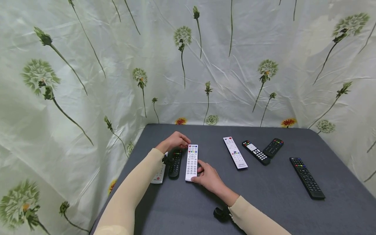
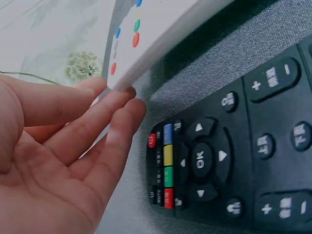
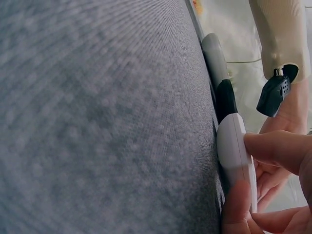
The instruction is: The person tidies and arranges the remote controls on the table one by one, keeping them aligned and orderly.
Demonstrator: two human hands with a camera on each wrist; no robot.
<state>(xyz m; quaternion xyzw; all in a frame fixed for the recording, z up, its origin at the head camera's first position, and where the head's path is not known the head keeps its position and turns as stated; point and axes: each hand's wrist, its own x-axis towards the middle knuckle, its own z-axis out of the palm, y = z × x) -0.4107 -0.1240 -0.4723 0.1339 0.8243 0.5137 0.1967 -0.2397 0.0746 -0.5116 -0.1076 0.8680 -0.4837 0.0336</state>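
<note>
A white remote control with a row of coloured buttons lies lengthwise between both hands. My right hand pinches its near end, thumb at the near left corner and fingers along the right side. In the right wrist view, the thumb and fingers press the edges of the remote control. At the far end is my left hand, palm turned up in its wrist view, with loosely extended fingertips at the corner. Just below that hand lies a black remote control. Left of it, a light-grey remote control is partly hidden by my sleeve.
On the right of the grey table lie another white remote control, a black one with white buttons, a small black one and a long black one. A flowered curtain hangs behind the table.
</note>
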